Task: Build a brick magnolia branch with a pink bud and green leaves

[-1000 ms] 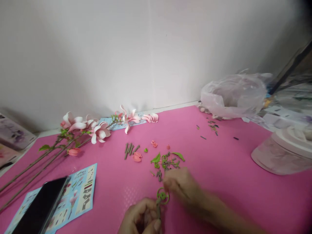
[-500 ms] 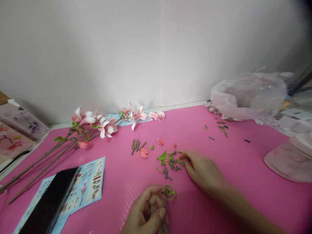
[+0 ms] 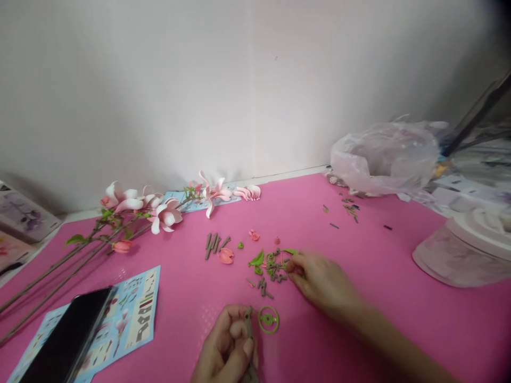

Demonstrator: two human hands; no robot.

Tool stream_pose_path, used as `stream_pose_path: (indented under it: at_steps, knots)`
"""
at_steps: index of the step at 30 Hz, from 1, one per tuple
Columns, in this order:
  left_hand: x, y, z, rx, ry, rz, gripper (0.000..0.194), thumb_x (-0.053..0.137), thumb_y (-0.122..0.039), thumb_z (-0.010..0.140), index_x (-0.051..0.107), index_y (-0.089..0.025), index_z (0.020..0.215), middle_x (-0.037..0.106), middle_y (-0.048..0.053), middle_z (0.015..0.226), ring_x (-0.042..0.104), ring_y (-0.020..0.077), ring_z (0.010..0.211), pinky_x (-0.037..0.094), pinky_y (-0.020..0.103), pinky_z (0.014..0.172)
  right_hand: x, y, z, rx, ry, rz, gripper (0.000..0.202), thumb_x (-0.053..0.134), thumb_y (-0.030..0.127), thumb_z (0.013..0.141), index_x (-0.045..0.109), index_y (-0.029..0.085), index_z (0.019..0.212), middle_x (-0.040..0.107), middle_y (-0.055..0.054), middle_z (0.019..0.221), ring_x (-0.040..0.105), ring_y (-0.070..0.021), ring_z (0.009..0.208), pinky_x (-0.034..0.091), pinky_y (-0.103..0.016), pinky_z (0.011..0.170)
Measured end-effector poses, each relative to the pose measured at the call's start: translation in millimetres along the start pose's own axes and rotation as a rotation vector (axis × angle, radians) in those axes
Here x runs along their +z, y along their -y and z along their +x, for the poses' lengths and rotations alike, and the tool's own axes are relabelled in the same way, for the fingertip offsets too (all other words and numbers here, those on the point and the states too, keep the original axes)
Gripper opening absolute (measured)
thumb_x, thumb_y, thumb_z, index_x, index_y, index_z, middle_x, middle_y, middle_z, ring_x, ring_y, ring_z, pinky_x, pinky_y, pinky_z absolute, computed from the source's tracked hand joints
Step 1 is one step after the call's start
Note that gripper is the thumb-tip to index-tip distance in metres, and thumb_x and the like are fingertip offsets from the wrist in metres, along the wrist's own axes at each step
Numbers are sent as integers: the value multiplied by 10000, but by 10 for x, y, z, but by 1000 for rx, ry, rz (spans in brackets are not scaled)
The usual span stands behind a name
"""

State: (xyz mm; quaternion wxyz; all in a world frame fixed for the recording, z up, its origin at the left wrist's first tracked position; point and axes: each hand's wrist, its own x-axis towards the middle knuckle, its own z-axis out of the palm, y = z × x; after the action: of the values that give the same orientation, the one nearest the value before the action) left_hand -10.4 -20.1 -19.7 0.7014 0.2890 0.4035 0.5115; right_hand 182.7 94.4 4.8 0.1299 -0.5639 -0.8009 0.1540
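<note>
My left hand (image 3: 228, 348) grips a thin brown stem piece (image 3: 249, 331) near the mat's front edge. A green ring piece (image 3: 268, 319) lies on the mat right beside that stem's top. My right hand (image 3: 319, 282) reaches into a small pile of green leaves and brown bits (image 3: 271, 263); its fingertips pinch at the pile's right side, and what they hold is hidden. Left of the pile lie a pink bud (image 3: 225, 256) and a few brown stem segments (image 3: 213, 243).
A pink mat (image 3: 383, 276) covers the table. Assembled pink-and-white flower branches (image 3: 131, 210) lie at the back left. A black phone (image 3: 66, 340) rests on a blue instruction sheet (image 3: 136, 311). A plastic bag (image 3: 385, 157) and a white round container (image 3: 467, 247) stand at the right.
My right hand went from beside the green ring up to the pile of small parts. The green ring now lies on the mat beside the stem in my left hand.
</note>
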Motion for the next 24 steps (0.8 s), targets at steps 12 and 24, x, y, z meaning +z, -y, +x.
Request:
stream_pose_path:
  at_steps: [12,24]
  knots:
    - [-49,6,39,37,-27,-30,372,693,-395,752,509,-215,1020,480,-60,611,339,51,469,248,164,422,-29,94,-18,-76,12,80,130,514,137,793,615,212,762,611,7,741,528,-127,632,301,-229,542]
    - [-23,-26,48,49,-34,-16,350,673,-392,771,514,-211,1024,475,-61,612,351,41,454,283,147,421,-45,-3,4,22,-64,-21,143,495,167,816,613,215,752,636,-4,746,551,-157,662,298,-246,556]
